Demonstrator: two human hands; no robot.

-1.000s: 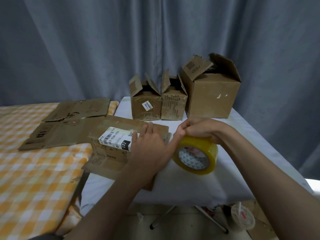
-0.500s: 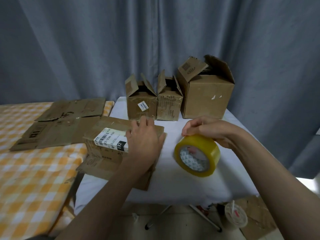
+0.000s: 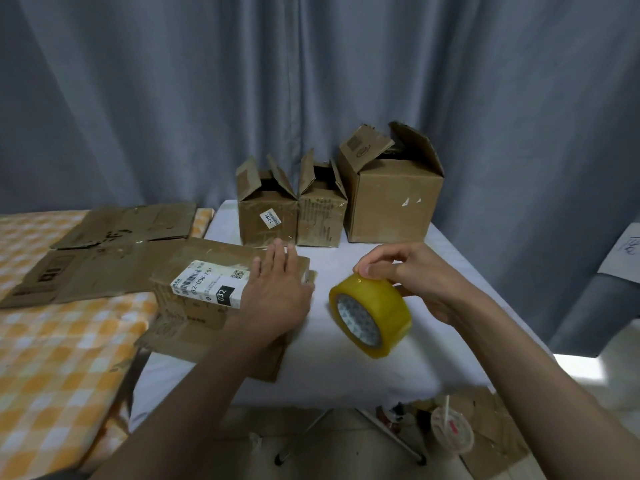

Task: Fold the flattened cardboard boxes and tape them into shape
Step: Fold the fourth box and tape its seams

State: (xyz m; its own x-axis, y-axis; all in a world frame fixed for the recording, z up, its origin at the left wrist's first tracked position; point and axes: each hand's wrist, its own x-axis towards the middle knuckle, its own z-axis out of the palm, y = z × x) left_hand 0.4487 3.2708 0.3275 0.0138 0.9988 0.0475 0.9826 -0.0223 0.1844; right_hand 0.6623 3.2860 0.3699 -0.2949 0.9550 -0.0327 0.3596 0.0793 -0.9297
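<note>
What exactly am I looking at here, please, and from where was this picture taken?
There is no machine here: a person wears a camera on the head, looking forward and down at their own two bare hands.

The left hand rests flat on a folded cardboard box with a white label, on a small white table. The right hand holds a roll of yellow tape, its fingers pinching at the top of the roll.

At the back of the table stand three open boxes. To the left, flattened cardboard sheets lie on an orange checked cloth. A grey curtain hangs behind.
</note>
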